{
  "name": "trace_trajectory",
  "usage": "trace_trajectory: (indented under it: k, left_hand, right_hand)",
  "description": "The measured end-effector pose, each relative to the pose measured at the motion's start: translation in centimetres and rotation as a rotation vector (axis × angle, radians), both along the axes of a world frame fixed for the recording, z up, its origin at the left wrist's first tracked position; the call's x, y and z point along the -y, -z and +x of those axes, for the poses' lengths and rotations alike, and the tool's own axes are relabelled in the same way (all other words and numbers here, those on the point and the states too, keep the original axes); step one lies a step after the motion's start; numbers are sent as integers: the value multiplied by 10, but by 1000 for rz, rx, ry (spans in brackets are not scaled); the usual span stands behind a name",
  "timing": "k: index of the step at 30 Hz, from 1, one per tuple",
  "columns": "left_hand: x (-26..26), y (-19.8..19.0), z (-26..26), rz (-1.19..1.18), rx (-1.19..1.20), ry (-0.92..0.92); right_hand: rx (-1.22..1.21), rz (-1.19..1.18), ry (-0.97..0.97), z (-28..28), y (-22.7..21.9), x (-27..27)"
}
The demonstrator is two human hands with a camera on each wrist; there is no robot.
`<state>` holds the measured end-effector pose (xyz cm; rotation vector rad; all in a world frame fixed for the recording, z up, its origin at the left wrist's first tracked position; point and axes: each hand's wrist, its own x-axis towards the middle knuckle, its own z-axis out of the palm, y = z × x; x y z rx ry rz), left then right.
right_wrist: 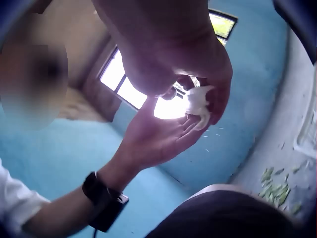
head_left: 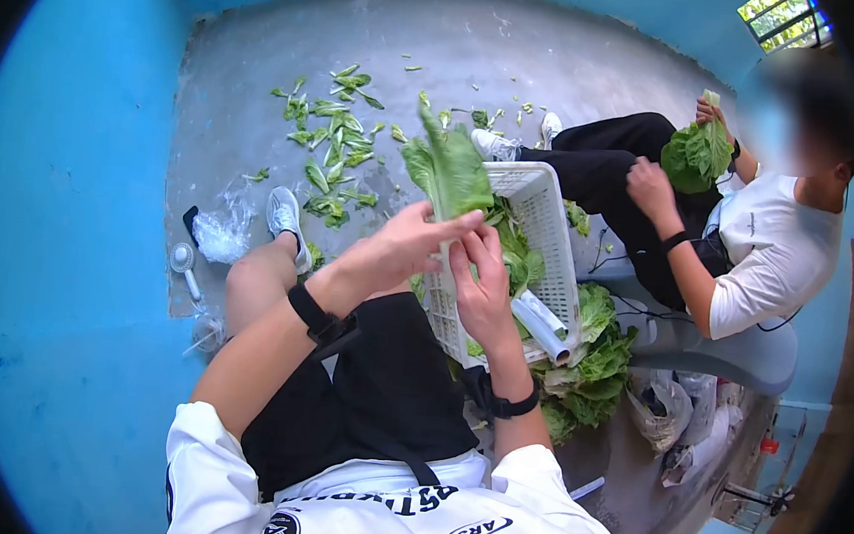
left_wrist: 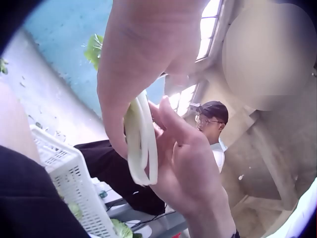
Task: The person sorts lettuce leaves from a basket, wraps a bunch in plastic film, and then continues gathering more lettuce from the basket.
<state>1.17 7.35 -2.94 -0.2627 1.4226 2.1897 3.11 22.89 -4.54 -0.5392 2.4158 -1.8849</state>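
Below the grip, a white crate (head_left: 541, 226) of greens is seen, leaf scraps (head_left: 331, 149) scattered on the floor beyond it. Just above the grip, a leafy green (head_left: 450, 168) is held upright; its pale stalk is pinched by the left hand (head_left: 398, 255) and gripped by the right hand (head_left: 480, 291), fingers curled.

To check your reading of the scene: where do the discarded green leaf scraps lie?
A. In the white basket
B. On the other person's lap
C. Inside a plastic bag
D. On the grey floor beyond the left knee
D: the leaf scraps are scattered on the grey floor, outside the white basket.
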Motion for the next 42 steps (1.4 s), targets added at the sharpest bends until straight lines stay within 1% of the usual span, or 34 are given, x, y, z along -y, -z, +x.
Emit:
trace_trajectory:
  k: [1, 2, 3, 4, 5, 6, 7, 8, 10, 11, 12, 13, 14, 15, 16, 17, 18, 19, 21, 25, 27, 28, 29, 30, 31, 33, 34, 35, 36, 37, 38, 39, 41, 42]
  left_hand:
    - [3, 3, -1, 4, 7, 4]
    - [8, 9, -2, 91, -6, -32]
    - [12, 14, -2, 181, -16, -70]
    - [14, 16, -5, 124, 31, -147]
    - [18, 18, -6, 132, 48, -146]
    - [24, 17, -7, 173, 76, -216]
    - [31, 17, -13, 211, 111, -285]
    - [37, 18, -20, 223, 97, -361]
    - [51, 17, -29, 251, 99, -413]
    - [59, 17, -33, 278, 86, -469]
    - [68, 16, -37, 280, 97, -472]
    - [76, 15, -38, 272, 45, -549]
    - [84, 15, -41, 262, -7, -626]
    - [94, 16, -42, 262, 4, -629]
    - [104, 18, -43, 306, -9, -673]
    - [113, 20, -43, 350, -24, -722]
    - [120, 21, -43, 342, -11, -746]
    - [121, 16, -43, 339, 0, -756]
    - [116, 0, -43, 338, 53, -880]
    - [124, 3, -39, 219, 35, -841]
    - [134, 13, -37, 283, 7, -790]
    - [139, 18, -36, 347, -23, -736]
    - [142, 22, -37, 352, -20, -736]
    - [144, 26, -38, 318, -17, -688]
    - [144, 27, -39, 284, -15, -637]
    - [140, 21, -40, 228, 4, -579]
    - [136, 16, -40, 166, 27, -523]
    - [129, 9, -40, 169, 21, -518]
    - [121, 1, -38, 83, -18, -475]
    - [114, -5, -37, -6, -55, -433]
    - [112, -5, -36, -47, -119, -338]
    - [105, -8, -35, -55, -121, -339]
    - [86, -12, -37, -167, -242, -194]
    - [77, -6, -38, -175, -246, -194]
  right_hand:
    - [-139, 90, -29, -3, 1, -1]
    - [1, -16, -12, -5, 3, -4]
    - [-47, -12, 63, -12, 6, -12]
    - [-91, -5, 136, -19, 10, -24]
    - [-15, 28, 260, -25, 20, -36]
    - [55, 59, 382, -33, 37, -50]
    - [88, 89, 470, -46, 69, -65]
    - [165, 152, 480, -54, 100, -81]
    - [249, 220, 492, -60, 176, -107]
    - [339, 316, 460, -59, 219, -118]
    - [428, 412, 423, -57, 248, -125]
    - [437, 419, 420, -53, 264, -126]
    - [473, 563, 347, -48, 278, -124]
    - [506, 705, 272, -43, 290, -121]
    - [516, 710, 268, -38, 302, -117]
    - [484, 800, 252, -35, 313, -112]
    - [449, 890, 233, -32, 321, -109]
    - [456, 895, 221, -31, 328, -106]
    - [525, 1057, 196, -29, 335, -99]
    - [660, 1000, 276, -30, 335, -94]
    - [606, 991, 299, -31, 329, -95]
    - [513, 968, 362, -32, 322, -98]
    - [415, 943, 425, -35, 313, -101]
    - [324, 841, 457, -34, 300, -105]
    - [323, 845, 460, -34, 283, -109]
    - [217, 349, 459, -35, 244, -120]
    - [214, 352, 465, -34, 220, -127]
    - [312, 212, 398, -34, 194, -134]
    - [407, 71, 327, -35, 169, -137]
    - [403, 69, 328, -37, 149, -137]
    - [412, -69, 251, -39, 129, -136]
    - [422, -209, 171, -41, 107, -129]
    - [529, -410, 149, -49, 45, -80]
    - [554, -400, 80, -55, 25, -63]
